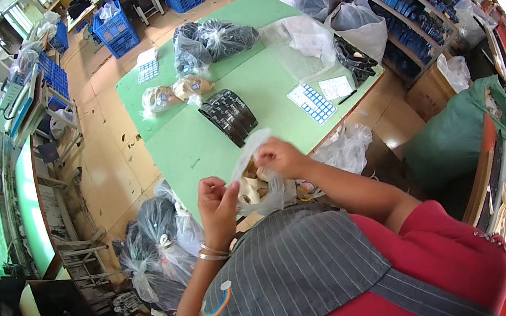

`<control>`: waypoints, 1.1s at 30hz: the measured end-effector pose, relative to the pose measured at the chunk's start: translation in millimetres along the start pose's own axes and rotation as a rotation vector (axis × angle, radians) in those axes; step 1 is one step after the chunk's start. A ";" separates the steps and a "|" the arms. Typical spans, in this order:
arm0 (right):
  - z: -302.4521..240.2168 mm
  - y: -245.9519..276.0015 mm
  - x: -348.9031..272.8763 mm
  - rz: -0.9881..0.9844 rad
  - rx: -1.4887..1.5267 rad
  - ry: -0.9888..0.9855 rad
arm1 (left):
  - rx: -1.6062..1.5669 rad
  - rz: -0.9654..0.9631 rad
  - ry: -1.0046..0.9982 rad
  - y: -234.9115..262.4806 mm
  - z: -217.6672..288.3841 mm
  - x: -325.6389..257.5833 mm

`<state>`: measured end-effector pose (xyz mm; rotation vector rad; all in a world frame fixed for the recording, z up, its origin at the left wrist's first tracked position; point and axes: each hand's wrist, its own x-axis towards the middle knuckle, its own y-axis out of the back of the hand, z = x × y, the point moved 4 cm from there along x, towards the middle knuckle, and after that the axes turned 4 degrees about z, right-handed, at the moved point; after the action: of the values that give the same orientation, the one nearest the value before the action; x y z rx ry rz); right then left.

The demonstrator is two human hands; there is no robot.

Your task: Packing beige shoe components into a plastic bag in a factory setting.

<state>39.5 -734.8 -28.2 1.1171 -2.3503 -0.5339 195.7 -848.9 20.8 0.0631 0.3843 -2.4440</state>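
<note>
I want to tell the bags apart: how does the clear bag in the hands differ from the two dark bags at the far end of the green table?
The clear bag is held up by both hands and stands open; the dark bags lie on the green table, bunched shut. The clear bag shows pale pieces; the dark bags look full of black ones. All are thin plastic.

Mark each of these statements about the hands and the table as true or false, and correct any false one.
1. Both hands, the left hand and the right hand, hold a clear plastic bag. True.
2. The table has a red top. False: it is green.
3. A curved row of black parts lies on the table. True.
4. The left wrist is bare. False: it wears bracelets.
5. Blue crates stand on the floor beyond the table. True.
</note>
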 end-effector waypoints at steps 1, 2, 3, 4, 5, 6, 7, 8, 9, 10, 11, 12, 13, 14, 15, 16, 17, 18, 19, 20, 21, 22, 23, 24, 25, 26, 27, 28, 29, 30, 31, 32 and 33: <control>-1.1 8.8 -4.7 0.000 -0.005 -0.001 | 0.019 -0.029 -0.009 3.5 3.7 -3.3; -0.8 24.2 -9.1 0.211 0.199 -0.011 | 0.038 -0.059 -0.018 4.0 5.9 -5.0; -0.3 35.2 -14.9 0.429 0.404 -0.020 | 0.037 -0.066 -0.019 2.3 7.5 -5.9; -1.1 32.8 -19.4 0.436 0.399 -0.019 | 0.139 -0.124 -0.039 -2.2 9.0 -6.8; 2.8 18.6 -24.5 0.304 0.601 -0.159 | 0.242 -0.182 -0.061 -7.3 9.8 -8.0; 3.5 6.0 -26.4 0.176 0.795 -0.289 | 0.271 -0.217 -0.113 -15.0 10.6 -6.4; -19.0 -2.1 -20.9 0.111 0.835 -0.133 | 0.305 -0.228 -0.128 -20.3 7.9 -4.5; -26.3 -16.5 -17.0 -0.035 0.662 -0.174 | 0.339 -0.239 -0.143 -23.8 5.1 -2.8; -41.5 -19.9 -20.0 -0.215 0.816 -0.203 | 0.374 -0.225 -0.171 -24.7 7.0 -2.8; -38.1 -21.3 -18.6 -0.195 0.815 -0.199 | 0.379 -0.244 -0.176 -26.5 11.0 -2.9; -38.6 -26.3 -16.9 -0.292 0.522 0.023 | 0.486 -0.274 -0.251 -29.8 19.8 -5.3; -44.1 -31.8 -19.8 -0.384 0.219 0.233 | 0.590 -0.301 -0.326 -33.8 27.0 -9.2; -44.5 -34.7 -21.0 -0.370 0.216 0.229 | 0.628 -0.309 -0.339 -34.4 26.3 -7.7; -43.2 -37.8 -21.4 -0.342 0.267 0.160 | 0.631 -0.323 -0.342 -31.8 17.0 -3.4; -43.4 -40.2 -19.6 -0.322 0.318 0.099 | 0.587 -0.295 -0.423 -24.2 5.4 2.9; -44.4 -38.8 -17.0 -0.320 0.317 0.105 | 0.542 -0.263 -0.505 -20.7 0.1 9.3; -43.0 -33.7 -13.7 -0.228 0.450 0.024 | 0.545 -0.262 -0.510 -19.2 -5.5 13.6; -41.2 -28.6 -11.8 -0.131 0.580 -0.062 | 0.491 -0.231 -0.554 -20.2 -7.1 16.9; -51.5 -23.6 -10.6 0.025 0.551 -0.022 | 0.440 -0.196 -0.595 -17.4 -9.5 17.4; -54.6 -22.5 -11.3 0.026 0.555 -0.020 | 0.452 -0.254 -0.437 -9.5 -31.6 21.6; -52.2 -24.3 -12.5 -0.036 0.599 -0.163 | 0.520 -0.277 -0.363 -10.7 -33.4 20.9; -50.9 -26.3 -14.2 -0.099 0.641 -0.306 | 0.587 -0.297 -0.287 -11.4 -35.2 19.7; -52.4 -26.4 -14.8 -0.159 0.572 -0.388 | 0.592 -0.293 -0.286 -5.6 -42.4 23.8; -49.7 -30.2 -14.0 -0.160 0.578 -0.381 | 0.742 -0.338 -0.289 0.7 -56.1 29.5; -42.3 -28.9 -10.6 -0.021 0.624 -0.312 | 0.890 -0.386 -0.288 1.6 -61.5 32.0; -36.2 -26.8 -9.7 0.117 0.668 -0.242 | 0.895 -0.388 -0.290 3.3 -63.9 29.4; -36.9 -25.3 -7.5 0.136 0.930 -0.301 | 0.760 -0.248 -0.344 4.9 -57.6 26.8; -35.4 -20.8 -4.3 0.136 0.933 -0.299 | 0.621 -0.110 -0.395 8.9 -50.4 24.1; -32.9 -15.2 -1.5 0.120 0.913 -0.298 | 0.648 -0.029 -0.434 13.9 -43.1 22.5; -32.4 -12.1 -3.6 0.113 0.892 -0.298 | 0.745 -0.013 -0.695 11.4 -28.9 20.0; -23.9 -18.9 -5.9 0.043 0.958 -0.293 | 0.746 -0.024 -0.695 6.5 -24.2 19.7; -19.8 -21.5 -9.6 0.057 0.959 -0.294 | 0.426 -0.010 -0.493 4.3 -23.4 21.9; -17.2 -24.2 -11.3 0.037 0.879 -0.337 | 0.108 0.012 -0.290 -0.7 -24.4 23.9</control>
<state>70.3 -742.5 -30.0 1.3999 -2.9923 0.4288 175.3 -855.8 -5.7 -0.2397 0.1222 -2.4144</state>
